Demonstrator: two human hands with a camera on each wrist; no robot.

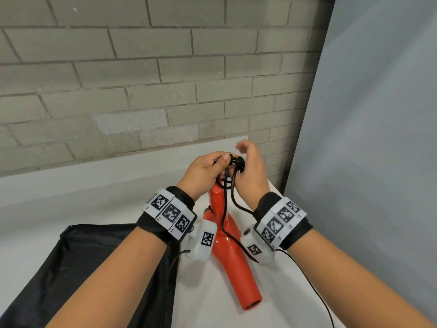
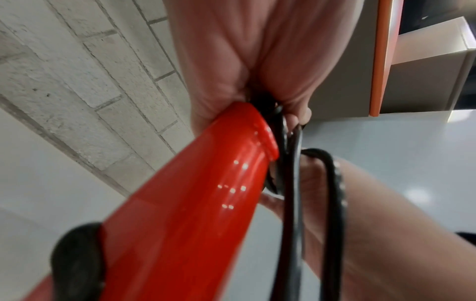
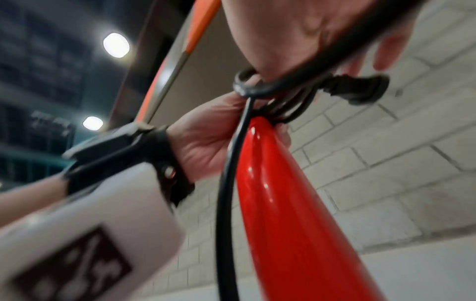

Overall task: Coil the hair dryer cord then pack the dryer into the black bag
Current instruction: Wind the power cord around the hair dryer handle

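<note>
1. Two hands meet mid-frame: left hand (image 1: 205, 171) grips the dryer (image 1: 233, 247) handle end with gathered cord (image 1: 225, 207) loops.
2. Right hand (image 1: 251, 172), fingers loosely spread, guides cord.
3. Keep loops even and snug.
4. Bag (image 1: 78, 268) waits lower left.

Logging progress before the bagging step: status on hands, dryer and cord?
Left hand grips red hair dryer handle end plus cord loops. Right hand guiding cord. Black bag flat on table, left. Nothing blocking.
</note>
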